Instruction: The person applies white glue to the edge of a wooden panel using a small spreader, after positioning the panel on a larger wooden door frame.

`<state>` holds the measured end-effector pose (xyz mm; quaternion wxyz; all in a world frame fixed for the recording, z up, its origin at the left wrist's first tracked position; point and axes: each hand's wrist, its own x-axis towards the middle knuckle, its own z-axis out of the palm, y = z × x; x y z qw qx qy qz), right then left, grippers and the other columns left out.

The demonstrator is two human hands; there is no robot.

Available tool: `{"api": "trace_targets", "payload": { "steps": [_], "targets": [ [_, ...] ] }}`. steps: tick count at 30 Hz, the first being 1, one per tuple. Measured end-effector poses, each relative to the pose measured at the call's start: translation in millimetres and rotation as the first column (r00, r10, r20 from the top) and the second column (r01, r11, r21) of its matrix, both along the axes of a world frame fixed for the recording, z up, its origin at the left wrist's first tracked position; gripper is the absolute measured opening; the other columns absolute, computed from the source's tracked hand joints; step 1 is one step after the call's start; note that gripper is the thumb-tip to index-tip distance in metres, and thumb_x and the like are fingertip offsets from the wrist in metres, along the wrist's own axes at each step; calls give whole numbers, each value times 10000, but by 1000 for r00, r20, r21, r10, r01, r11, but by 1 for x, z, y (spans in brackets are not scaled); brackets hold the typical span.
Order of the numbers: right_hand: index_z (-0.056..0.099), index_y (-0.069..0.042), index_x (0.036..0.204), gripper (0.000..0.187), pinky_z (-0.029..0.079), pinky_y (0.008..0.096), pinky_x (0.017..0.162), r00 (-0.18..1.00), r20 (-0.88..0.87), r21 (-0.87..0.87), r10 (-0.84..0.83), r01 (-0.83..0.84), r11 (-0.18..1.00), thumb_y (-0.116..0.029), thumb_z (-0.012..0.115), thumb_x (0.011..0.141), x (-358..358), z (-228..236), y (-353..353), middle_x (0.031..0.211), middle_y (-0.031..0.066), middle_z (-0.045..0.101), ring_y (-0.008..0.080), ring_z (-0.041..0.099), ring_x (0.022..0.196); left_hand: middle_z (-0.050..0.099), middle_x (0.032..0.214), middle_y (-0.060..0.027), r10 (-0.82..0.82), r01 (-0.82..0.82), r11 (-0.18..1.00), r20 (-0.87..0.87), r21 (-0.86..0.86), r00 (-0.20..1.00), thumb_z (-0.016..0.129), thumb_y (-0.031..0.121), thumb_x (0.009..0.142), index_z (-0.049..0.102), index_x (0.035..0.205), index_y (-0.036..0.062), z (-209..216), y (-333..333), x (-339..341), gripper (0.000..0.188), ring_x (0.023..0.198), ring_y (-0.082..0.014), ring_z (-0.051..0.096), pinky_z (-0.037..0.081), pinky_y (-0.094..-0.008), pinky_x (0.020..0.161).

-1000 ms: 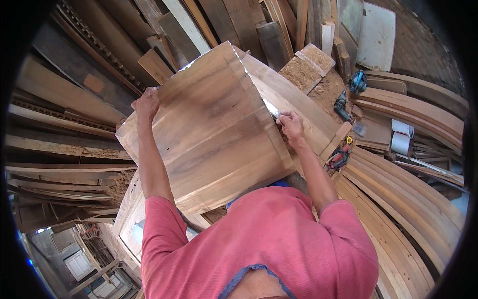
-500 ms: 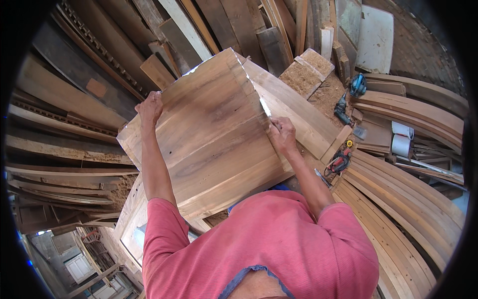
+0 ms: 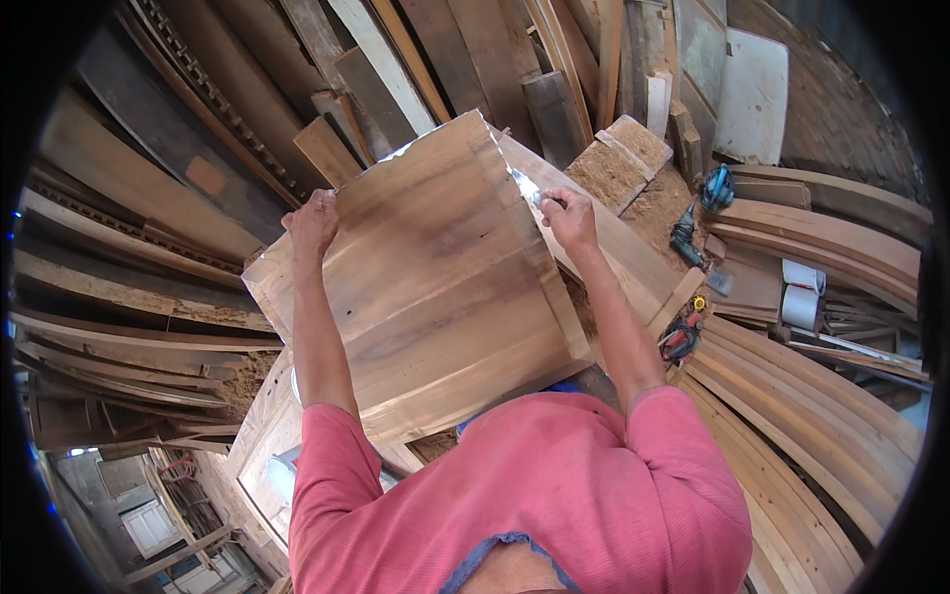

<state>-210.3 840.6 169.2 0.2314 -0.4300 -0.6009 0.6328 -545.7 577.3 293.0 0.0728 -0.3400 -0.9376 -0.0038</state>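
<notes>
A wide wooden panel (image 3: pixel 426 267), made of joined boards, is tilted in front of my body. Closed over its left edge, my left hand (image 3: pixel 315 222) grips the panel. At the panel's right edge, my right hand (image 3: pixel 571 220) is closed around the handle of a putty knife (image 3: pixel 525 186). The bright blade points up and left, lying along the edge; whether it touches the wood is hard to tell. Bright white patches show along the panel's top and upper right edges. The underside of the panel is hidden.
Long boards (image 3: pixel 99 238) are stacked to the left, and more planks (image 3: pixel 811 436) lie at the right. A blue power tool (image 3: pixel 717 188), a dark one (image 3: pixel 683 238) and a red one (image 3: pixel 680 342) rest right of the panel. Sawdust (image 3: pixel 658 198) covers the area behind.
My right hand has moved up along the panel's right edge, taking the putty knife with it. The left hand keeps its grip, and the whole view has shifted slightly.
</notes>
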Motion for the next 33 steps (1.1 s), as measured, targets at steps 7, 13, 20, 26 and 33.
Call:
{"api": "trace_targets", "payload": {
  "steps": [7,13,20,26,33],
  "targets": [
    [681,52,930,138,517,227,533,961,-251,-38,-118,112,993,-61,631,870,-36,19,1,775,56,664,91,603,625,707,874,-195,2,-2,1000,-30,14,1000,371,408,1012,639,1084,147,0,-2,2,381,923,-374,672,372,-498,918],
    [702,21,938,158,547,310,704,929,-300,175,-217,278,945,-90,660,834,-77,16,26,807,78,698,137,645,718,709,881,-189,-29,29,999,-33,25,999,370,410,1013,639,1082,146,7,5,11,382,913,-353,676,373,-494,898],
    [721,3,967,196,512,301,796,972,-233,306,-29,102,947,-107,689,809,-70,21,23,907,110,720,168,673,851,704,864,-193,-56,60,997,-70,56,996,373,399,1015,638,1045,116,6,7,11,388,896,-359,677,367,-484,878],
    [701,30,989,180,504,277,773,999,-30,270,-24,32,962,-51,666,831,7,-6,-3,881,80,692,133,639,812,703,868,-199,-11,12,1000,-37,23,999,373,403,1015,635,1040,111,3,8,13,393,894,-371,675,366,-487,874],
    [682,25,997,171,549,329,662,956,-280,68,-92,115,991,-77,622,874,-13,53,-21,877,86,690,165,651,724,704,893,-184,10,-10,1000,-19,-6,1000,362,399,1019,638,1046,126,-2,6,11,389,918,-351,666,352,-488,879]
  ]
}}
